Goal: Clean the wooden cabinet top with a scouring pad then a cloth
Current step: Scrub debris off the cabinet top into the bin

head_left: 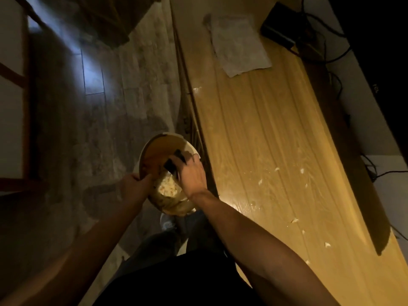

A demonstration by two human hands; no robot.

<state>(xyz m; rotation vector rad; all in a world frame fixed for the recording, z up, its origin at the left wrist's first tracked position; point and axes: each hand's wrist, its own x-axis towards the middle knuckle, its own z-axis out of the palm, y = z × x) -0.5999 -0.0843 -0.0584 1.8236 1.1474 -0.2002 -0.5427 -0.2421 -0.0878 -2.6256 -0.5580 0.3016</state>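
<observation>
Left hand is gripping the rim of a bowl, holding it off the floor beside the wooden cabinet top, likely so suds stay contained. Right hand is reaching into the bowl, fingers curled around a dark scouring pad above the foam, probably loading it. Cloth is lying at the far end, waiting. White flecks are dotting the near wood.

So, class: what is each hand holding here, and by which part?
The left hand grips the bowl by its near rim. The right hand holds the dark scouring pad by its end, over the suds.
</observation>
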